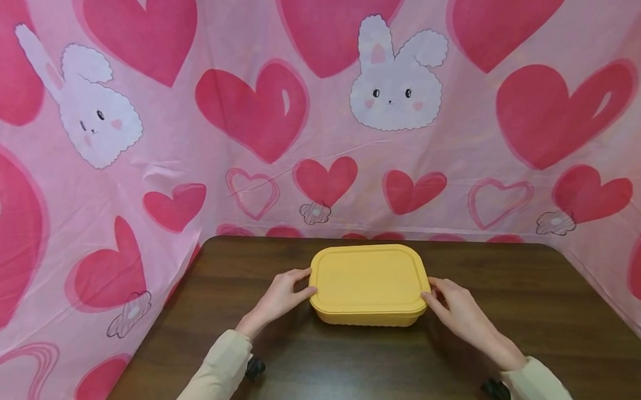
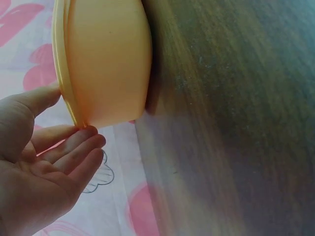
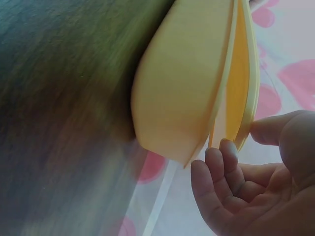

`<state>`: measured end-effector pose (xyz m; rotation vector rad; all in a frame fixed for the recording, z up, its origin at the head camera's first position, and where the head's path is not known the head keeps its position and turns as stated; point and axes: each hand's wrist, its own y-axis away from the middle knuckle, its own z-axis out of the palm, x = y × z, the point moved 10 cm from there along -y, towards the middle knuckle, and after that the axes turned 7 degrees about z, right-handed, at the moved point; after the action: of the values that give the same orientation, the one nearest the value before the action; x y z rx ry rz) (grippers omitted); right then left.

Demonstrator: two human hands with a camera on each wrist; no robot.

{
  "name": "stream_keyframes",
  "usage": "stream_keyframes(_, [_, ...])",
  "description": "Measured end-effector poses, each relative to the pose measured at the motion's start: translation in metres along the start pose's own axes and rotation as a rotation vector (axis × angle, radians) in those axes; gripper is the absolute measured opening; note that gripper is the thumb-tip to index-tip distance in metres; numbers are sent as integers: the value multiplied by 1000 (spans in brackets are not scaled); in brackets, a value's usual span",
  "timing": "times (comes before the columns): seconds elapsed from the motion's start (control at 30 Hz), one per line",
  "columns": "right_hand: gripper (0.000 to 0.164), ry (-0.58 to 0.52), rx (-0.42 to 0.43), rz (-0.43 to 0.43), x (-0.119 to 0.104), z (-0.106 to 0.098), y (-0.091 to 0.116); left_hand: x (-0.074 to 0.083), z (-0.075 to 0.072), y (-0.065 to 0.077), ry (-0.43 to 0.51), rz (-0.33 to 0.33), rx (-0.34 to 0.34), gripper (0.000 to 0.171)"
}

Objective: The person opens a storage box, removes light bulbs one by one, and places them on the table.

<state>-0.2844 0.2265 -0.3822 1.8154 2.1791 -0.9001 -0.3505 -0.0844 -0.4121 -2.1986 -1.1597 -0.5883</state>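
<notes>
A yellow rectangular container (image 1: pixel 367 321) stands on the table with its yellow lid (image 1: pixel 365 279) on top. My left hand (image 1: pixel 278 297) pinches the lid's left edge, thumb above and fingers under the rim. Across from it, my right hand (image 1: pixel 461 310) pinches the right edge between thumb and fingers. In the right wrist view a wedge-shaped gap shows between the raised lid (image 3: pixel 252 73) and the container (image 3: pixel 179 83). At the left end, lid and container (image 2: pixel 108 64) appear to meet. What the container holds is hidden.
The dark wooden table (image 1: pixel 340 374) has rounded far corners. Behind and beside it hangs a pink cloth (image 1: pixel 338 126) printed with hearts and rabbits. Black straps show at the wrists, below the cream sleeves (image 1: pixel 215 362).
</notes>
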Motion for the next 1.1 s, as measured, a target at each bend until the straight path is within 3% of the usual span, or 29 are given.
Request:
stream_keyframes(0.27, [20,-21,13,-23,-9,-4,0,8,-13,2,9,-5,44,53])
stream_keyframes(0.53, [25,-38,37,-51,-19,-4,1,4,-26,7,33,-30,76,54])
stream_keyframes(0.7, [25,-43,53,-65,-32,-3,0,-2,-32,11,115,-53,70,54])
stream_keyframes(0.87, [25,-64,-3,-30,-45,6,-4,-11,-41,16,158,-114,85,53])
stream_keyframes(1.1, [12,-96,-85,0,-61,24,-7,-20,-58,25,114,-155,122,51])
